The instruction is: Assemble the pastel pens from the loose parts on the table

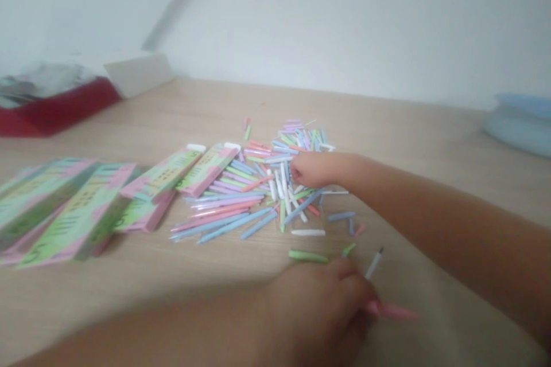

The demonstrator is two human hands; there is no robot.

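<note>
My left hand (321, 304), blurred near the bottom, has its fingers closed around a pink pen-like piece (394, 311) pointing right. A white stick with a dark tip (375, 262) shows just beyond these fingers, and a green piece (308, 256) lies by the knuckles. Farther off, my right hand (309, 169) reaches into a pile of pastel pen-like pieces (282, 186) in white, blue, green, lilac and coral. Its fingers are curled down; what they hold, if anything, is hidden. Long pastel sticks (228, 215), some in clear wrapping, spread left of the pile.
Several green-and-pink printed boxes (81, 212) lie on the left of the wooden table (206, 109). Behind them stands a red box (64, 106) with grey contents and a pale flap. A bluish round container (523, 123) sits at the far right. A white wall rises behind.
</note>
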